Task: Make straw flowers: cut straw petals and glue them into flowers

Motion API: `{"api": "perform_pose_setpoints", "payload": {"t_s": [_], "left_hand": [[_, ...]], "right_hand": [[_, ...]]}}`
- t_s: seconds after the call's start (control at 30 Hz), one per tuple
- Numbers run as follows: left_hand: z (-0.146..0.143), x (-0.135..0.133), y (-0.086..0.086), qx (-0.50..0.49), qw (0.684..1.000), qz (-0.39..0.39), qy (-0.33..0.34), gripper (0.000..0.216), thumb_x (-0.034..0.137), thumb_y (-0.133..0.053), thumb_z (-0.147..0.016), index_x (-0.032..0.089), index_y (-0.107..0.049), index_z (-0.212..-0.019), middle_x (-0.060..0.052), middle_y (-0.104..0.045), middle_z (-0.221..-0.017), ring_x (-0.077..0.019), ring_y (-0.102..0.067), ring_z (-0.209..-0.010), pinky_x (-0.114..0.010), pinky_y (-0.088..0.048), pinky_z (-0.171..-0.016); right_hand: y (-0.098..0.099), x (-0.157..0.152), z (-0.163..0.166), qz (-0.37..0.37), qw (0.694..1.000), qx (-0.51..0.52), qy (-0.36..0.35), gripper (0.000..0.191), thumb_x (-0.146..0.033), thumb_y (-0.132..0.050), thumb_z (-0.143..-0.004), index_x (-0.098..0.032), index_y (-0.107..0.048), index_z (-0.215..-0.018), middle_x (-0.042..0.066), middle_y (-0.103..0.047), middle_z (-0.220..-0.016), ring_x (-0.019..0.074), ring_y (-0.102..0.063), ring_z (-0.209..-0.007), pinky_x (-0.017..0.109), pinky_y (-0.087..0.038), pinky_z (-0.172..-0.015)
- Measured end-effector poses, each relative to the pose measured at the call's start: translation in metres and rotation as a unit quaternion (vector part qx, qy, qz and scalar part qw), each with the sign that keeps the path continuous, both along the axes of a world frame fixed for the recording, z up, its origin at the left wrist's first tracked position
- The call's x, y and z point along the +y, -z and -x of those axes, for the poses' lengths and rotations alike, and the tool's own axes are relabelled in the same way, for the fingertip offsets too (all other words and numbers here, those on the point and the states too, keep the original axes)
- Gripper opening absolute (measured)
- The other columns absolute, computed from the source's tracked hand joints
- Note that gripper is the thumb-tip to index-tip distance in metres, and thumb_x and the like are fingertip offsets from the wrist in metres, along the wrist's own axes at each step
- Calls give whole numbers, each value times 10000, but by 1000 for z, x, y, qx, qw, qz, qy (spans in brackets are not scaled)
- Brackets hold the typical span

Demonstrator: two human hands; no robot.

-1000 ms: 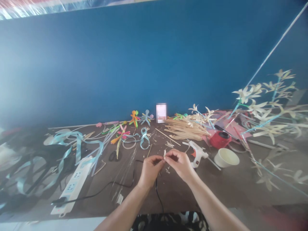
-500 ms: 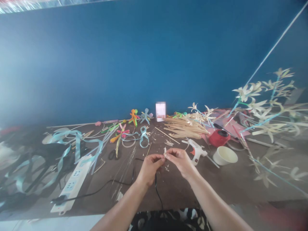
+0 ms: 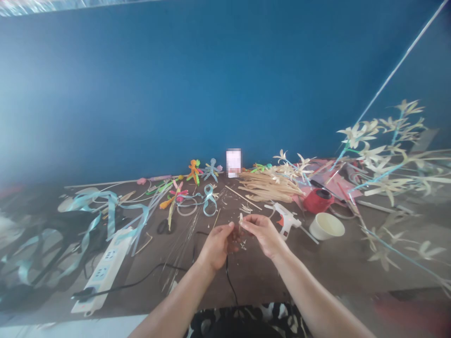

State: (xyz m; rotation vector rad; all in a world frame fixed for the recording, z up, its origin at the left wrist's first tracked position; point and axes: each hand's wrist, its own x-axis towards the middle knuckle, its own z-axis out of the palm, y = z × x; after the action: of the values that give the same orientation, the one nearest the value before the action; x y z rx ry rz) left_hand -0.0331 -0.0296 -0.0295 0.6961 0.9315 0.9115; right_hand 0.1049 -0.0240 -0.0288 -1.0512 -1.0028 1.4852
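Note:
My right hand [image 3: 262, 234] pinches a small pale strip [image 3: 241, 218], like a piece of dried leaf or husk, between thumb and fingertips. The strip stands roughly upright above the brown table. Close by on the left, my left hand [image 3: 217, 244] has its thumb raised and apart from its curled fingers. Nothing shows in its grasp, and its fingertips are partly blurred. A white glue gun [image 3: 287, 219] with an orange trigger lies just right of my right hand. Beyond the hands, a bundle of pale dried strips [image 3: 269, 186] rests on the table.
A power strip [image 3: 102, 274] with a black cord lies left, near blue ribbon [image 3: 112, 211]. Scissors [image 3: 163, 227] and pipe-cleaner figures [image 3: 193, 172] sit farther back. On the right are a cream cup [image 3: 327, 226], a red roll [image 3: 317, 201] and pale flower stems [image 3: 382, 176].
My hands were touching at the fingertips around the small strip. The left fingers have come away and spread, while the strip stays in my right hand. The view has shifted slightly.

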Motion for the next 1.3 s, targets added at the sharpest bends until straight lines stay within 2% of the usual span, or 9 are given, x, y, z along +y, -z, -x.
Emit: {"api": "perform_pose_setpoints", "payload": {"t_s": [0.23, 0.5, 0.93, 1.13, 1.3], "left_hand": [[-1, 0, 3, 67, 997, -37, -19, 246, 310, -699, -543, 123, -620, -681, -22, -591, -623, -83, -498, -498, -169, -375, -412], [1, -1, 8, 85, 992, -89, -25, 230, 298, -669, -586, 116, -636, -724, -27, -599, -625, -84, -499, -520, -175, -396, -437], [0, -2, 8, 104, 990, -93, -22, 222, 304, -661, -594, 119, -632, -714, -16, -582, -602, -86, -491, -507, -175, -397, -415], [-1, 0, 8, 124, 986, -107, -25, 208, 309, -651, -602, 125, -629, -697, -7, -574, -603, -84, -479, -506, -180, -401, -432], [-2, 0, 10, 150, 979, -131, -31, 208, 320, -638, -613, 134, -637, -706, -6, -572, -606, -97, -477, -528, -189, -405, -443]], "right_hand": [[3, -1, 2, -10, 999, -33, 17, 229, -364, -639, -621, -138, -616, -643, -4, -574, -554, 101, -473, -519, 218, -350, -514], [-1, -3, 3, -18, 1000, -20, 11, 204, -349, -616, -649, -146, -627, -628, -12, -575, -565, 91, -459, -514, 215, -330, -515], [-2, -4, 3, -22, 1000, 2, 7, 181, -308, -582, -694, -142, -607, -627, -19, -550, -569, 77, -428, -511, 200, -317, -509], [-4, -7, 1, -47, 997, -54, 8, 246, -360, -534, -722, -132, -601, -657, -3, -560, -583, 98, -470, -543, 203, -343, -518], [1, -11, 1, -57, 992, -113, 9, 214, -354, -575, -685, -150, -591, -749, 3, -583, -612, 102, -486, -525, 199, -353, -490]]}}
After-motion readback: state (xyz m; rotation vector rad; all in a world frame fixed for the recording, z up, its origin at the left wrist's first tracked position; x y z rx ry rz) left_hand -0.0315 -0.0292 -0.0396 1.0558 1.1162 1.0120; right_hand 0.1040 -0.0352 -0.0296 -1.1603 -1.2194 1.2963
